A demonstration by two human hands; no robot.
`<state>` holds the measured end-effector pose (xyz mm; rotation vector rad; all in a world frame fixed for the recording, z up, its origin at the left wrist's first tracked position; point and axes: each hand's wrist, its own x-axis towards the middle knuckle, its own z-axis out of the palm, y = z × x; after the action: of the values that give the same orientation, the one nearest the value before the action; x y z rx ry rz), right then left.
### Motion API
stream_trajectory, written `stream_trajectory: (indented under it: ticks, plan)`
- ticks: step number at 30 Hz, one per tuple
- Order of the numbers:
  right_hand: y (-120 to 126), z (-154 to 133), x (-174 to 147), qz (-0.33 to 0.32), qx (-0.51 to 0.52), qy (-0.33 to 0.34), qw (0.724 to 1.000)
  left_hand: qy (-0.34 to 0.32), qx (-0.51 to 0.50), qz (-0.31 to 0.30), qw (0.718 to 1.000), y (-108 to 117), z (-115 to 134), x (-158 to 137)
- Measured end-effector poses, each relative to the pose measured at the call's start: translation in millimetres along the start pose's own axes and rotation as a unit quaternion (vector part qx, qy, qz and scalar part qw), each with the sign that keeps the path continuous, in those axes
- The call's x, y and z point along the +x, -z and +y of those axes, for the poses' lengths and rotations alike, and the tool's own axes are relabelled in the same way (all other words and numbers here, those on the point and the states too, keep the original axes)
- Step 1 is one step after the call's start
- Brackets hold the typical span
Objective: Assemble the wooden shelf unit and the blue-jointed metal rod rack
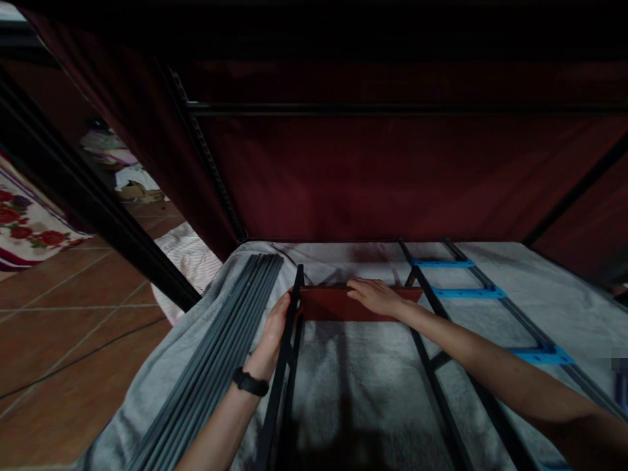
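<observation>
My left hand (275, 325), with a dark band at the wrist, is closed around the near-left upright of a black metal frame (279, 386). Between the two sides of this frame, at its far end, runs a reddish-brown board (326, 305). My right hand (375, 296) lies over the board's top edge, its fingers bent over the edge and partly hidden; the forearm passes above the frame's right side. Left of my left hand, a bundle of several grey tubes (223, 347) lies lengthwise on the grey blanket (363, 373).
On the right lies a ladder-like dark frame with bright blue crosspieces (468, 293). Dark red curtains (373, 176) hang behind, around a black post (93, 176). Tiled floor (73, 340) with a cable is at left, beside a floral cloth (34, 222).
</observation>
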<state>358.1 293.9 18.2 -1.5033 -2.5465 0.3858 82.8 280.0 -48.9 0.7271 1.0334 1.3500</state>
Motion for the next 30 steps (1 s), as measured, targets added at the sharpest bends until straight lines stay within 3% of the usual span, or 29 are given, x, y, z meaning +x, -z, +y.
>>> stream_trajectory:
  ticks: [4,8,10,13,17,24,30]
  plan:
    - [-2,2,0,-0.007,-0.012,-0.004,1.000,-0.054,0.149,0.045,0.986,31,-6,3]
    - [-4,3,2,-0.013,-0.028,-0.016,0.999,-0.140,0.337,0.105,0.925,81,-3,-4]
    - [-6,4,2,-0.009,-0.033,-0.015,0.999,-0.148,0.395,0.113,0.900,103,-2,-13]
    - [-9,8,2,0.003,-0.026,-0.011,1.000,-0.132,0.427,0.093,0.890,118,-4,-28]
    - [-10,10,1,0.017,-0.009,-0.008,1.000,-0.145,0.425,0.037,0.893,101,-14,-27]
    - [-13,12,1,0.021,-0.015,-0.009,1.000,-0.153,0.431,-0.044,0.888,48,-38,13]
    - [-12,12,2,0.028,-0.004,-0.018,0.999,-0.145,0.458,-0.045,0.876,45,-44,21]
